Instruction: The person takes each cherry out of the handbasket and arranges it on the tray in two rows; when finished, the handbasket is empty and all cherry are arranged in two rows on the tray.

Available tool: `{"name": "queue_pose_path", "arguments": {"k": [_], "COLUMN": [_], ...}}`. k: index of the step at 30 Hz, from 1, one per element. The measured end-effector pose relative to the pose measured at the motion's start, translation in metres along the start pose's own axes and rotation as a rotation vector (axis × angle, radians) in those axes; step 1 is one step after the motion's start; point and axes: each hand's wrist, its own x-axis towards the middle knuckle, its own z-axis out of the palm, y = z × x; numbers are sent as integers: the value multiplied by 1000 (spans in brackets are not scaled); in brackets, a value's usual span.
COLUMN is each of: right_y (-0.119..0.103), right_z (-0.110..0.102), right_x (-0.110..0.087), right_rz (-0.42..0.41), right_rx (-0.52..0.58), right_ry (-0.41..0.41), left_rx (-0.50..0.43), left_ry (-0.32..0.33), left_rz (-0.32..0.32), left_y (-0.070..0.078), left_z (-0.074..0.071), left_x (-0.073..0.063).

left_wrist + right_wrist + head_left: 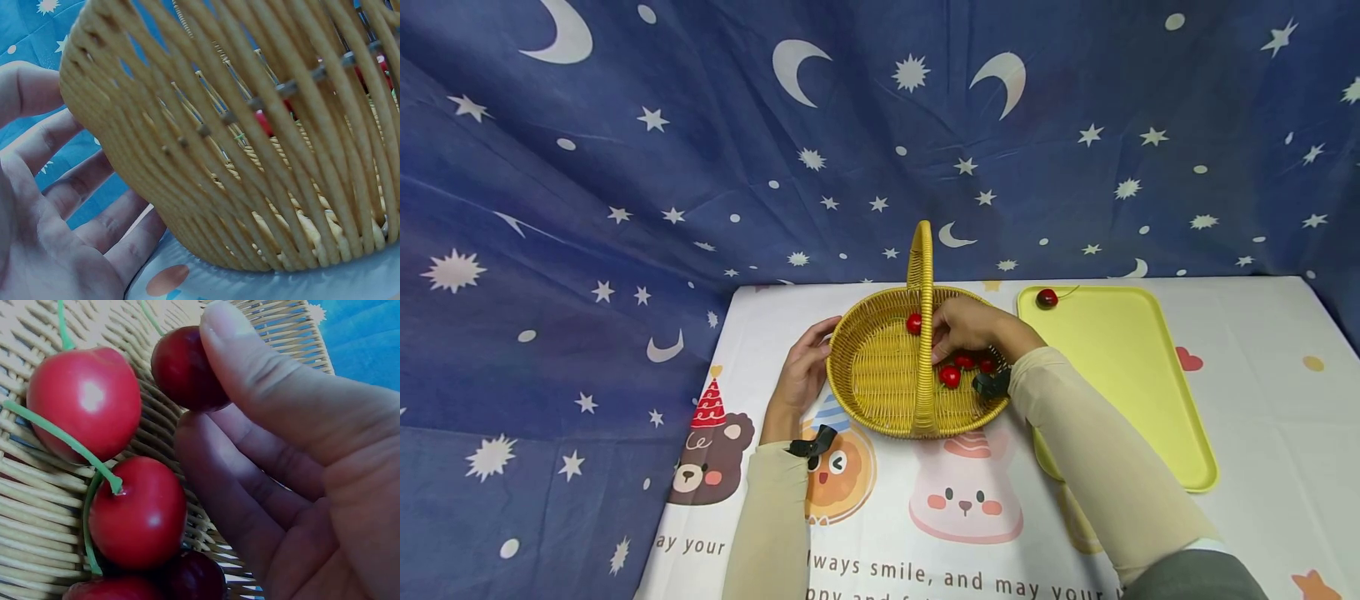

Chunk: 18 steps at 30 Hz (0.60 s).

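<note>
A yellow wicker basket point(880, 358) with a tall arched handle point(923, 250) stands on the cloth. My left hand point(805, 367) touches its left side from outside; in the left wrist view the straight fingers point(69, 187) lie along the woven wall. Reaching in right of the handle, my right hand point(966, 325) pinches a dark red cherry point(184, 369) between thumb and fingers. Beside it in the basket lie a large red cherry point(84, 403), a red cherry with a green stem point(140, 512) and darker ones. Another red cherry point(913, 323) shows left of the handle.
A yellow tray point(1105, 350) lies at the right, partly under my right sleeve. One dark cherry point(1047, 298) with a stem sits in its far left corner. The white cloth point(1262, 400) has printed cartoon animals, and a blue starry curtain point(850, 125) hangs behind.
</note>
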Motion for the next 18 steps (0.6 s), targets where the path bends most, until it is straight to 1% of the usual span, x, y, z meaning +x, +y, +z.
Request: {"name": "queue_pose_path", "arguments": {"k": [5,11,18], "right_y": [-2,-4,-9], "right_z": [-3,-8,-16], "right_x": [-3,-10,-20], "right_rz": [-9,-3,-1], "right_rx": [23,46,107], "right_ry": [23,75,130], "left_rx": [-4,-6,4], "left_ry": [-8,0,-2], "left_rz": [2,-1,5], "left_y": [-1,-2,-1], "left_z": [-2,-1,-1], "left_x": [0,0,0]}}
